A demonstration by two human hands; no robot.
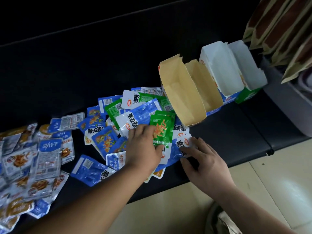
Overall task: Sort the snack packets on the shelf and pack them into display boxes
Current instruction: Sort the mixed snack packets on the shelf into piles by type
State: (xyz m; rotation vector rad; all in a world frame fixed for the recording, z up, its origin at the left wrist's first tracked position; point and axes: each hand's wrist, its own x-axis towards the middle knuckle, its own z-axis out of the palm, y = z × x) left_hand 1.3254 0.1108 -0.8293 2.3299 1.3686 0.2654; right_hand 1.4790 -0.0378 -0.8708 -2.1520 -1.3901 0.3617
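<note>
Several blue, green and silver snack packets lie scattered over a black shelf (228, 132). My left hand (143, 149) pinches a green packet (163, 128) by its lower edge, thumb under it, in the middle of the heap. Just to the right, my right hand (200, 159) holds a blue packet (181, 146) at its white end, fingers curled over it. Behind the heap stands an empty display box with a tan inside (184, 92), its mouth tilted toward me. A white-lined display box (224, 71) stands to its right, also empty.
More silver and orange packets (30, 162) cover the shelf's left end. Brown paper bags (283, 31) lean at the far right above a grey ledge. Beige floor tiles (253, 191) lie below the shelf's front edge.
</note>
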